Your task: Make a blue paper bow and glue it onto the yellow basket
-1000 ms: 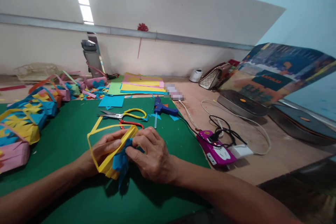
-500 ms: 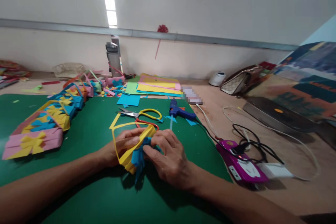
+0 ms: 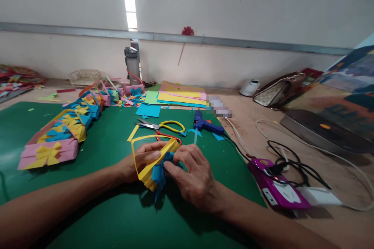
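Observation:
Over the green mat, my left hand [image 3: 137, 163] is closed around the far side of a yellow paper basket [image 3: 147, 177], whose thin strip handle loops out to the left. The basket is tilted on its side. A blue paper bow [image 3: 159, 173] lies against the face turned to me. My right hand [image 3: 194, 173] pinches this bow between thumb and fingers, pressing it on the basket. Just beyond my hands lie scissors [image 3: 159, 126] with yellow and red handles, and a blue glue gun [image 3: 206, 123] with a clear glue stick.
A row of finished-looking paper baskets [image 3: 49, 153] stands at the left of the green mat [image 3: 96, 206]. Coloured paper sheets [image 3: 181, 95] and scraps lie behind, near a grey bottle [image 3: 133, 66]. At right are a purple power strip [image 3: 280, 188], cables and a bag [image 3: 277, 89].
The whole scene has shifted slightly to the right in view as the camera turned a little left. Both hands keep the same hold on the basket and bow.

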The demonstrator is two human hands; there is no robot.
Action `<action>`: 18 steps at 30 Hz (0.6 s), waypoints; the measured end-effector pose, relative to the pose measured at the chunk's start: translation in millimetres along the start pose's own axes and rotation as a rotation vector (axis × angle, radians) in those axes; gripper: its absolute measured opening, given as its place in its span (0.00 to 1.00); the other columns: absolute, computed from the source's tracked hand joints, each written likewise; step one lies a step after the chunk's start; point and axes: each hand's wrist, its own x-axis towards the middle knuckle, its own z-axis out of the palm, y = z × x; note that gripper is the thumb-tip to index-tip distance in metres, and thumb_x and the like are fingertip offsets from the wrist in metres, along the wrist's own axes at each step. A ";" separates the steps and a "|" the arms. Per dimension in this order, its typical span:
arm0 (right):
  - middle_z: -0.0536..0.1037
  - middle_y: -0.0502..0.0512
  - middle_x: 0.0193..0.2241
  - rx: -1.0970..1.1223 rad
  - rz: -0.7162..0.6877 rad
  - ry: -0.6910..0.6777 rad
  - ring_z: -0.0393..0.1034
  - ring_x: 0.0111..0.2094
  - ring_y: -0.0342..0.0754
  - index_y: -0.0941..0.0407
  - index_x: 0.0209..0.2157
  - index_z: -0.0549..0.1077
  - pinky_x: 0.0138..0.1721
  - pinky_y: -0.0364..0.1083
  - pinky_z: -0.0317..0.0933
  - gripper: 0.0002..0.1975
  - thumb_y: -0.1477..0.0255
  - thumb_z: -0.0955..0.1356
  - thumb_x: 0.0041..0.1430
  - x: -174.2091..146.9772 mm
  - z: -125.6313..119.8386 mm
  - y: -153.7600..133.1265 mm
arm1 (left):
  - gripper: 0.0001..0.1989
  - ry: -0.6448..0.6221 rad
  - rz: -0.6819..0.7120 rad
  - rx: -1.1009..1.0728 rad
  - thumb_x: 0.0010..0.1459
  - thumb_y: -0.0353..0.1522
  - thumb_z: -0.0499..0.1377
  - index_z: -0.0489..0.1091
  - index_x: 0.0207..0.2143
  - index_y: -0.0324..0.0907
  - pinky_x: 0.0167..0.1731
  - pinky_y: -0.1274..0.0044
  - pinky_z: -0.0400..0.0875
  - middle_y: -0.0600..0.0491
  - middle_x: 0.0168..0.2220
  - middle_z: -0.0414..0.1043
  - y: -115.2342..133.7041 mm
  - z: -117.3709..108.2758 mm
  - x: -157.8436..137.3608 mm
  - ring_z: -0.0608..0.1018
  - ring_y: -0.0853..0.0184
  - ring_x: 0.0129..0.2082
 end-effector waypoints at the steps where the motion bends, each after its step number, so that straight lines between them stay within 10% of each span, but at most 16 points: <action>1: 0.71 0.58 0.29 0.001 -0.002 0.000 0.64 0.36 0.51 0.59 0.35 0.75 0.36 0.51 0.61 0.10 0.80 0.62 0.56 0.0 -0.2 0.0 | 0.23 0.001 0.001 -0.006 0.47 0.35 0.64 0.71 0.47 0.37 0.33 0.79 0.70 0.44 0.40 0.75 0.1 0.3 0.0 0.77 0.63 0.35; 18: 0.71 0.58 0.30 -0.004 -0.019 -0.023 0.65 0.35 0.51 0.58 0.38 0.75 0.37 0.52 0.62 0.12 0.80 0.61 0.58 -0.2 -2.2 -0.4 | 0.23 -0.003 0.009 -0.022 0.48 0.36 0.64 0.70 0.47 0.38 0.34 0.79 0.69 0.45 0.40 0.76 -0.2 1.8 0.0 0.77 0.62 0.37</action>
